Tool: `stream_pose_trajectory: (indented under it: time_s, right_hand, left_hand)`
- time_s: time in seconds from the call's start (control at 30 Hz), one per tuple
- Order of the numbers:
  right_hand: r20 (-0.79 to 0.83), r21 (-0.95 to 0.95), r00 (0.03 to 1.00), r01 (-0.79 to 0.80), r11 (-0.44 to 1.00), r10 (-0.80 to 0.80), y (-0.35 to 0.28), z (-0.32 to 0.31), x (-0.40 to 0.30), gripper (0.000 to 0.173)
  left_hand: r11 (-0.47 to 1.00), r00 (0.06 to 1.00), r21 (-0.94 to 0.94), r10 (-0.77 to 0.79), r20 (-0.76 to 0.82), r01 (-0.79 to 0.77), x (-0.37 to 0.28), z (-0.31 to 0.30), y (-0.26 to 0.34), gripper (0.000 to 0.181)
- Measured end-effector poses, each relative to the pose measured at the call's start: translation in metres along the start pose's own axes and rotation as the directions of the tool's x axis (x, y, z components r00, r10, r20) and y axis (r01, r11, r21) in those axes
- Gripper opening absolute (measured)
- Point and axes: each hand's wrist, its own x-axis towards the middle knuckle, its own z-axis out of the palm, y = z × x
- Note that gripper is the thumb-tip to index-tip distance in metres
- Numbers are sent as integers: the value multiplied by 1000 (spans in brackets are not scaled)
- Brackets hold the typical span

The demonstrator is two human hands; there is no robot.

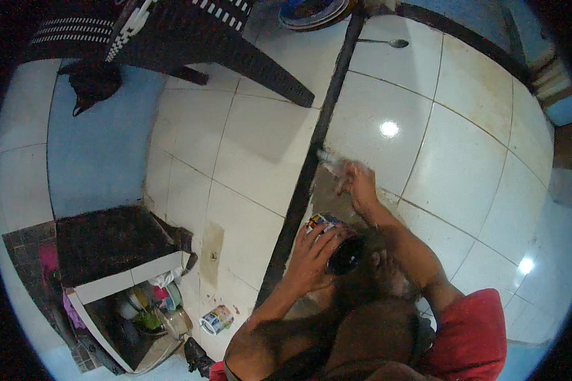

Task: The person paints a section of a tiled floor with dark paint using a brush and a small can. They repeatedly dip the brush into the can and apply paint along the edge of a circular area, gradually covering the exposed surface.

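My left hand is wrapped around a can with a colourful printed label. The can is tipped, and its visible end looks dark, with shiny black inside. Ahead of it, my right hand grips a pale tool, likely a paintbrush, blurred by motion. The tool's far end is at a long black strip running between white tiles. A patch of bare grey-brown cement lies beside the strip, under both hands. My bare foot is just right of the can.
A dark woven-pattern plastic chair stands at upper left. A spoon and a blue-rimmed basin are at the far end. At lower left are a dark-topped counter, shelved kitchenware and a second printed can.
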Motion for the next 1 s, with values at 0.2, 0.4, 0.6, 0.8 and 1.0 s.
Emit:
stream_pose_trajectory:
  time_s: [0.2,0.4,0.6,0.8,1.0]
  right_hand:
    - [288,-196,935,-154,968,207,-20,-25,-7,28]
    - [-157,277,976,188,942,-149,-110,3,82,33]
    - [-52,-225,914,381,897,-402,34,-9,30,37]
    - [173,-28,918,-357,934,357,56,-33,-42,32]
    - [-36,303,979,201,932,-199,-77,-3,59,29]
  left_hand:
    - [999,998,-8,-45,35,45,-1,6,1,120]
    - [999,997,-30,-30,77,32,-1,0,3,125]
    - [998,996,0,-63,62,63,-6,2,3,127]
    - [999,999,-17,-28,45,29,-8,0,1,124]
    - [999,998,-40,-8,58,10,-8,-3,3,123]
